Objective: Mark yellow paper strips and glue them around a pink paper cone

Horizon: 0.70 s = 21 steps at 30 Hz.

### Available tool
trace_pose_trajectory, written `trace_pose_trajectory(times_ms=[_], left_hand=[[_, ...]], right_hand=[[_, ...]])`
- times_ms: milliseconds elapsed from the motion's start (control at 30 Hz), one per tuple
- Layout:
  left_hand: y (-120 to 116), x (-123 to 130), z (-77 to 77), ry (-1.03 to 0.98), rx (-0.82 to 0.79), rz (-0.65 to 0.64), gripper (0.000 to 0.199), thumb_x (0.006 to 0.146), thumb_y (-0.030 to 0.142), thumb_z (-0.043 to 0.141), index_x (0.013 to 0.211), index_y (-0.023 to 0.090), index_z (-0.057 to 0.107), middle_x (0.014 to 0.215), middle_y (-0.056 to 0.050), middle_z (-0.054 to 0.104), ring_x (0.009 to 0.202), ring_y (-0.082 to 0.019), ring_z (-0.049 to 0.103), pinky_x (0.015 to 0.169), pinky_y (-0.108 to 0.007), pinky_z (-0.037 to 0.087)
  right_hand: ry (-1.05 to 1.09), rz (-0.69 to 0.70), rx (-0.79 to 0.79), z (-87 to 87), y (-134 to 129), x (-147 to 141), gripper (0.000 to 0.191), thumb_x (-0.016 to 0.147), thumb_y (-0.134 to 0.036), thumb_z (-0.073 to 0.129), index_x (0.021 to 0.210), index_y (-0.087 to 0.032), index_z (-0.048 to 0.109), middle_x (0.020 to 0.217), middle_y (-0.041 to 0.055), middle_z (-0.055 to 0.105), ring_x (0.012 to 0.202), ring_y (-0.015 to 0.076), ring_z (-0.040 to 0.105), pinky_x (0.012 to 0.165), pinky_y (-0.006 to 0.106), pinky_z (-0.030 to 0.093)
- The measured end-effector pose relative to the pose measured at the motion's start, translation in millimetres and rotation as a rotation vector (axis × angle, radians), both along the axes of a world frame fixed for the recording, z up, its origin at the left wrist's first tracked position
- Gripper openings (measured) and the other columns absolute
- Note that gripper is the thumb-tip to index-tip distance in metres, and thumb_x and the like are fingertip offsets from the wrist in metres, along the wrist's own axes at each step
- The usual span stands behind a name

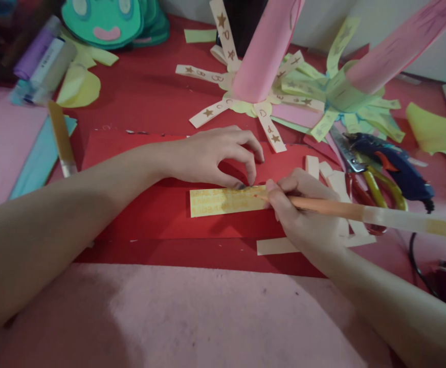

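Observation:
A yellow paper strip (223, 203) with rows of faint orange writing lies on red paper (161, 220). My left hand (215, 156) rests above it, fingers curved and apart, the thumb and a fingertip at the strip's upper edge. On the right, my right hand (303, 204) is closed around an orange pen (330, 206) with a clear, yellow-ended rear part. The pen's tip is over the strip, near its upper right part. The strip's right end is hidden by my right hand.
Pink paper tubes (263, 56) with lettered strips stand at the back. Scissors (372, 179) and a blue glue gun (395, 163) lie at right, beside pale strips (276, 247). Green face cutouts (104, 25), rolled items (48, 61) and a gold-brown pen (60, 135) are at left.

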<state>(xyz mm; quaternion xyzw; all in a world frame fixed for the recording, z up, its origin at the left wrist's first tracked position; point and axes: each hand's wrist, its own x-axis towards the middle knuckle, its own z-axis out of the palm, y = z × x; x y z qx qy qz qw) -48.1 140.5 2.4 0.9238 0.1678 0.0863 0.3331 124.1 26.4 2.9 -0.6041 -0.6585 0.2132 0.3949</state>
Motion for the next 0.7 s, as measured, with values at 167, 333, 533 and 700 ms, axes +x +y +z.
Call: trace_pose_trajectory(times_ms=[167,333,533,700], left_hand=[[-0.2,-0.5,0.6,0.005,-0.008,-0.002,0.014,0.076,0.033,0.057,0.086,0.031,0.067,0.118,0.003,0.053,0.110,-0.019,0.045,0.094,-0.031,0.032],[-0.2,-0.3,0.7,-0.005,-0.028,0.002,0.014,0.076,0.033,0.057,0.085,0.030,0.067,0.117,0.003,0.054,0.110,-0.019,0.045,0.095,-0.030,0.031],[0.2,-0.7,0.5,0.009,-0.025,0.007,0.016,0.076,0.035,0.057,0.088,0.031,0.067,0.118,0.004,0.053,0.111,-0.019,0.045,0.095,-0.031,0.032],[-0.5,-1.1,1.7,0.008,-0.028,0.010,0.017,0.077,0.036,0.055,0.087,0.031,0.067,0.118,0.005,0.053,0.111,-0.019,0.045,0.095,-0.031,0.032]], right_hand=[[0.005,0.018,-0.004,-0.3,-0.5,-0.1,0.031,0.079,-0.021,0.055,0.051,-0.019,0.041,0.042,-0.0070,0.042,0.037,0.0048,0.037,0.036,0.021,0.028],[0.032,0.000,-0.021,0.4,-1.2,0.2,0.030,0.080,-0.021,0.054,0.052,-0.020,0.040,0.042,-0.0067,0.040,0.037,0.0061,0.037,0.037,0.023,0.027],[0.244,-0.103,0.015,-2.1,0.6,2.8,0.031,0.081,-0.025,0.057,0.056,-0.023,0.039,0.042,-0.0062,0.042,0.040,0.0103,0.045,0.042,0.027,0.037],[0.281,-0.099,-0.055,-0.5,2.8,1.6,0.030,0.083,-0.027,0.055,0.056,-0.024,0.041,0.039,-0.0062,0.042,0.038,0.0102,0.047,0.040,0.026,0.037]])
